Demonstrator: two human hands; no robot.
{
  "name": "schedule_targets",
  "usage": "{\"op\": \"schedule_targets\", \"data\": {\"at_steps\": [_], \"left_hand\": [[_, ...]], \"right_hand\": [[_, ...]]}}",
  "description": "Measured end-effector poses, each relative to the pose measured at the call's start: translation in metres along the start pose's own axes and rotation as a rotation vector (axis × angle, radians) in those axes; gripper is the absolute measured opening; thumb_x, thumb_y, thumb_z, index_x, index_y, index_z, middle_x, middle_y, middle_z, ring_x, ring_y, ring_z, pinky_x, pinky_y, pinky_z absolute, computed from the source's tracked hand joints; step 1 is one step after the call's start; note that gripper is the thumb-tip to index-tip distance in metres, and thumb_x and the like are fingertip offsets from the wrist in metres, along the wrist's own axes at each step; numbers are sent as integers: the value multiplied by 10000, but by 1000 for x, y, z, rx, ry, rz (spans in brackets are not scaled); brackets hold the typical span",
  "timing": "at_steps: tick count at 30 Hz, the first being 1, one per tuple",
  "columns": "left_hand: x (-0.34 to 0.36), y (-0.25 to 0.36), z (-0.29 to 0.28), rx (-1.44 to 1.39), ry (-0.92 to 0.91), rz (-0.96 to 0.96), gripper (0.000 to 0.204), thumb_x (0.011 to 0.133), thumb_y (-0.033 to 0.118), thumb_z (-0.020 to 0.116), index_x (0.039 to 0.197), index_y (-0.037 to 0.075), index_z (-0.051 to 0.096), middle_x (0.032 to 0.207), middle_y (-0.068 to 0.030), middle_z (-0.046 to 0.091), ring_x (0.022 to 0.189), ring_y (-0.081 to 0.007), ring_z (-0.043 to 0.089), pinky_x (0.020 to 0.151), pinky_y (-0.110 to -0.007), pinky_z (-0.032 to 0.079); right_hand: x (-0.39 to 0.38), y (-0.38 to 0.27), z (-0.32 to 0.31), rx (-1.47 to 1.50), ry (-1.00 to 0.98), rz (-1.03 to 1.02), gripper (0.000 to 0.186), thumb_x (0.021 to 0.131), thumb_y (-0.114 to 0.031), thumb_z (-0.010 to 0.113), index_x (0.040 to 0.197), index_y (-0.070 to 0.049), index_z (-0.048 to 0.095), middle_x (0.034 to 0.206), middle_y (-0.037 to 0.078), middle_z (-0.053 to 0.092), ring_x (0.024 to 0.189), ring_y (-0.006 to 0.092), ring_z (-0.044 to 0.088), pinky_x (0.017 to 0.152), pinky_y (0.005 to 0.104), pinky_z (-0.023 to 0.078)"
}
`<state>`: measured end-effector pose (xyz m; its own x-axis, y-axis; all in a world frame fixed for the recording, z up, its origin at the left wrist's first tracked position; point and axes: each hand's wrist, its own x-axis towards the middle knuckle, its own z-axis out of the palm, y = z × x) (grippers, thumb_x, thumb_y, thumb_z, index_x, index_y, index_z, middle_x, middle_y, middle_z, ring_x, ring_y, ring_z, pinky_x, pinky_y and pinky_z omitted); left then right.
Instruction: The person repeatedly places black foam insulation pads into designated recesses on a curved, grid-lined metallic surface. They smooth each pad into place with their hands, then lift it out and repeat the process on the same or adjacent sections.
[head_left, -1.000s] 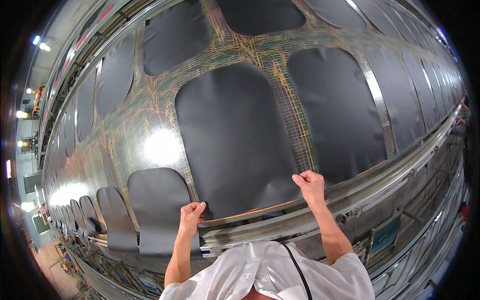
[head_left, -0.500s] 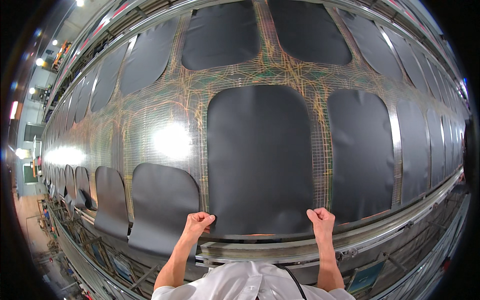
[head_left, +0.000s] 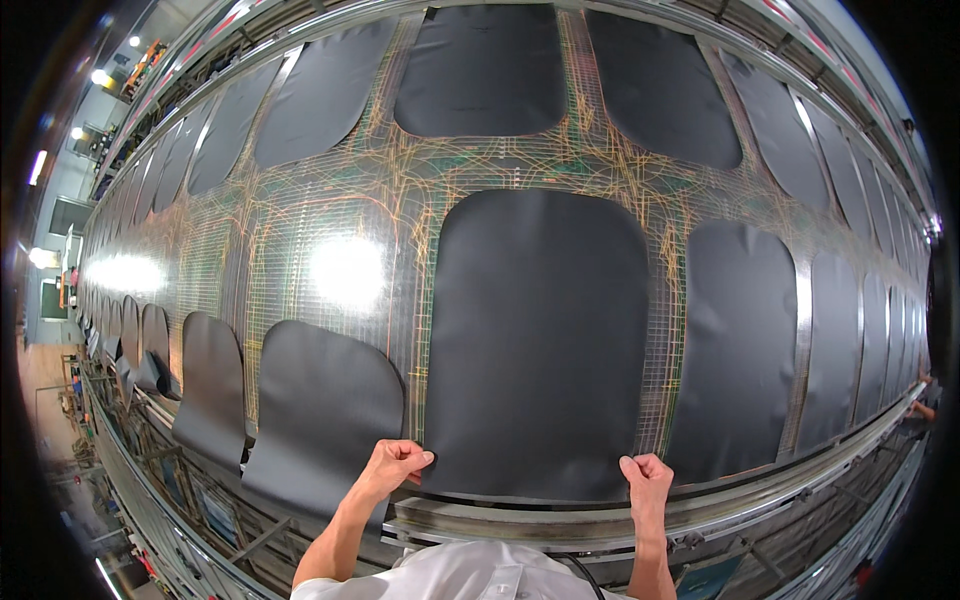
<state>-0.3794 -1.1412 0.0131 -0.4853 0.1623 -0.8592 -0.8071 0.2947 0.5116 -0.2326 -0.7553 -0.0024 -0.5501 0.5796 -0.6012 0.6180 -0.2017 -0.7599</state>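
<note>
A large black rounded-corner sheet [head_left: 535,340] lies on the long grid-marked table [head_left: 500,165] in front of me. My left hand [head_left: 395,465] pinches its near left corner, thumb on top. At the near right corner my right hand [head_left: 645,485] pinches the same sheet with curled fingers. To the left, a similar sheet [head_left: 320,410] hangs partly over the table's near edge; to the right another [head_left: 735,350] lies flat.
More black sheets [head_left: 480,70] line the far side and both directions along the table. A metal rail [head_left: 510,525] runs along the near edge, with a frame below. At the far right edge, part of another person's arm [head_left: 922,410] shows.
My view has turned, so the table looks more level and the sheet and both hands sit lower in the picture. Both hands keep their pinch on the near corners.
</note>
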Motion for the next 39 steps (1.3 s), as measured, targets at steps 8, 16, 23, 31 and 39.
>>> {"op": "schedule_targets", "data": {"at_steps": [8, 16, 23, 31, 39], "left_hand": [[-2, 6, -1, -3, -26, -30, 207, 870, 192, 748, 772, 26, 672, 691, -2, 623, 634, -109, 621, 605, -278, 556], [-1, 9, -1, -7, -50, -52, 199, 857, 175, 749, 722, 48, 675, 666, 7, 616, 619, -92, 599, 595, -267, 542], [1, 4, -6, -14, -82, -44, 191, 870, 174, 742, 766, 24, 684, 697, -19, 651, 651, -118, 639, 617, -288, 567], [-2, 14, 0, 56, -37, -60, 209, 852, 165, 746, 715, 35, 658, 661, -3, 610, 623, -105, 609, 611, -288, 555], [-1, 10, 1, 62, -35, -53, 250, 856, 192, 748, 704, 25, 638, 652, -1, 585, 603, -112, 602, 605, -283, 557]], "right_hand": [[0, 4, -1, 0, 3, -19, 180, 832, -71, 749, 722, -27, 614, 630, -83, 514, 575, -1, 395, 520, 199, 309], [1, 8, -2, -22, 14, -38, 173, 834, -71, 743, 727, -23, 617, 630, -81, 518, 574, -2, 396, 517, 200, 309], [-1, 8, -1, -7, 18, -11, 164, 833, -73, 744, 734, -20, 625, 628, -75, 523, 568, 1, 402, 513, 201, 314], [-2, 5, 1, 12, 18, -55, 180, 841, -78, 754, 731, -19, 625, 631, -76, 530, 568, -4, 409, 508, 189, 313], [-1, 9, 0, -35, 23, -47, 175, 843, -76, 741, 729, -30, 616, 647, -82, 518, 590, -1, 404, 533, 192, 325]]}}
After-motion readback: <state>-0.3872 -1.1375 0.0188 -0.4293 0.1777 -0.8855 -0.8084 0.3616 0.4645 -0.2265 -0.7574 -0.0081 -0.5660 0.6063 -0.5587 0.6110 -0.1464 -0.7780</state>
